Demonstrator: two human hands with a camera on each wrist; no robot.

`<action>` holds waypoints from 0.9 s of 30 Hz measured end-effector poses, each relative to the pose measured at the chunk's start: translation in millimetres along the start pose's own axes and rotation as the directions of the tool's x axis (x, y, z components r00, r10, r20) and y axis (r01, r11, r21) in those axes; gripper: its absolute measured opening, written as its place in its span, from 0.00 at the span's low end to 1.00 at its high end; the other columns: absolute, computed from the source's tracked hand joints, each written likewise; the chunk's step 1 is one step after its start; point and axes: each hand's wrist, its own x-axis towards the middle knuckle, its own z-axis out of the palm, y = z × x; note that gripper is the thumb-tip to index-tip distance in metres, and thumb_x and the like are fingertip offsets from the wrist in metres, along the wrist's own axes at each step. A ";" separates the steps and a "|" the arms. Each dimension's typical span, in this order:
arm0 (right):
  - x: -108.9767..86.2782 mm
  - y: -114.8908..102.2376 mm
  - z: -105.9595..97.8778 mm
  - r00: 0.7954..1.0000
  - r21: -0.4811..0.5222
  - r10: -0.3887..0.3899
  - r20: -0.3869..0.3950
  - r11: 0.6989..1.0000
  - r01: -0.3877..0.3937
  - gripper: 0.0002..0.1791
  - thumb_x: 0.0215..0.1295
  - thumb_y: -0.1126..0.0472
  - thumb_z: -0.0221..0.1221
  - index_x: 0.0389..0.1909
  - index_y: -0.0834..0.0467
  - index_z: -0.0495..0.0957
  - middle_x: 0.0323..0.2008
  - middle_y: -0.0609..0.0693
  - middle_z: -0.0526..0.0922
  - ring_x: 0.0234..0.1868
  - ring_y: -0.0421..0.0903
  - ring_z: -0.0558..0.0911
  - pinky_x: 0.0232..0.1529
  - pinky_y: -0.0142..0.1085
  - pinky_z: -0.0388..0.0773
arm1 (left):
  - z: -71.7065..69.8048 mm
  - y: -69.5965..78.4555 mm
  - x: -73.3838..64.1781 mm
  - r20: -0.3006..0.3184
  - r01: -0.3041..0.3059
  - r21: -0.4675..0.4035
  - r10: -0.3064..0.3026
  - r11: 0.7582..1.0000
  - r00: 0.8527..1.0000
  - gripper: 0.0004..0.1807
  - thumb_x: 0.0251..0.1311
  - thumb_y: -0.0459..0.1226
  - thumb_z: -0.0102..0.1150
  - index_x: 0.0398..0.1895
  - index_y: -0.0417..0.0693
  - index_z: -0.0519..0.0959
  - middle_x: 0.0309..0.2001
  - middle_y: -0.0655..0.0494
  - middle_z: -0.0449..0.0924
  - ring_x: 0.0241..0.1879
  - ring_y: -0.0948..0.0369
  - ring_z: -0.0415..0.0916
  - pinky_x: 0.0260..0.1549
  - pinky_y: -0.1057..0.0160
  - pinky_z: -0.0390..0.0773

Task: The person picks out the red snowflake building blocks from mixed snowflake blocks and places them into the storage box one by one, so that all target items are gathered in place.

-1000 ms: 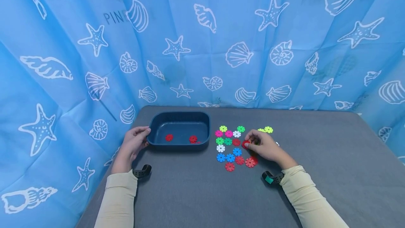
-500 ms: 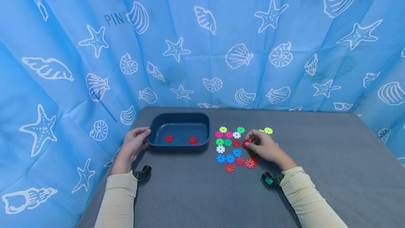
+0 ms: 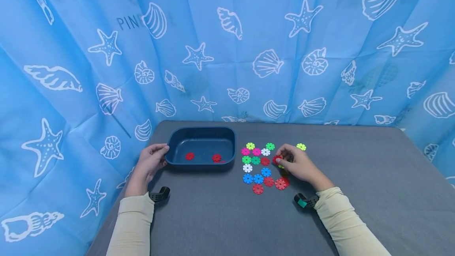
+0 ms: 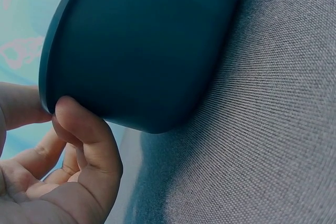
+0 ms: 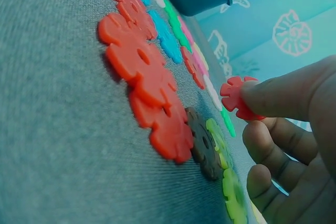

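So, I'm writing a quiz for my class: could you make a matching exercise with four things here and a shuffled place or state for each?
1. blue tray
2. left hand
3. right hand
4. dark disc

A. pinches a red disc
B. lies on the table among other discs
C. has red discs inside
D. holds the tray's rim

Pairs: 1-C, 2-D, 3-A, 4-B

Curtained-off nook of unclear kind: seashell-print curtain (image 3: 220,70) behind grey table (image 3: 220,212).
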 end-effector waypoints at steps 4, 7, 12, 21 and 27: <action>0.7 0.4 0.6 1.000 -0.008 0.004 -0.012 1.000 -0.004 0.07 0.71 0.68 0.66 0.45 0.59 0.79 0.36 0.53 0.81 0.33 0.47 0.78 0.31 0.35 0.78 | 0.3 -0.6 0.2 0.001 -0.002 0.004 0.002 1.000 1.000 0.28 0.79 0.48 0.58 0.73 0.42 0.72 0.49 0.56 0.75 0.41 0.63 0.76 0.40 0.65 0.81; 1.4 -0.1 1.1 1.000 -0.011 0.013 -0.017 1.000 -0.013 0.07 0.72 0.67 0.66 0.46 0.59 0.79 0.36 0.53 0.82 0.33 0.48 0.79 0.31 0.35 0.79 | 0.2 -0.7 0.4 0.000 -0.005 0.006 0.005 1.000 1.000 0.28 0.79 0.48 0.58 0.72 0.42 0.73 0.49 0.56 0.75 0.42 0.63 0.76 0.41 0.65 0.82; 2.1 -2.0 1.2 0.999 -0.011 0.022 -0.024 1.000 -0.023 0.06 0.72 0.68 0.65 0.46 0.59 0.79 0.37 0.53 0.82 0.35 0.50 0.79 0.32 0.36 0.80 | -0.9 -0.1 -0.7 -0.001 -0.004 0.014 0.004 1.000 1.000 0.28 0.79 0.49 0.57 0.72 0.42 0.73 0.50 0.56 0.75 0.43 0.62 0.76 0.42 0.65 0.82; -0.4 -11.4 -2.3 0.999 0.003 0.013 -0.038 1.000 -0.013 0.08 0.73 0.66 0.66 0.48 0.59 0.80 0.41 0.55 0.84 0.37 0.49 0.79 0.37 0.34 0.80 | 0.2 2.2 -4.0 0.012 -0.007 0.016 0.007 1.000 1.000 0.29 0.79 0.49 0.58 0.73 0.42 0.72 0.50 0.55 0.75 0.43 0.62 0.76 0.40 0.66 0.81; -0.6 -15.3 -2.6 0.999 0.007 -0.008 -0.048 1.000 0.008 0.07 0.73 0.66 0.66 0.49 0.60 0.80 0.41 0.55 0.84 0.38 0.48 0.80 0.38 0.35 0.80 | 0.0 1.4 -3.1 0.007 -0.003 0.017 0.003 1.000 1.000 0.28 0.79 0.49 0.57 0.73 0.42 0.72 0.51 0.55 0.75 0.44 0.62 0.76 0.41 0.66 0.81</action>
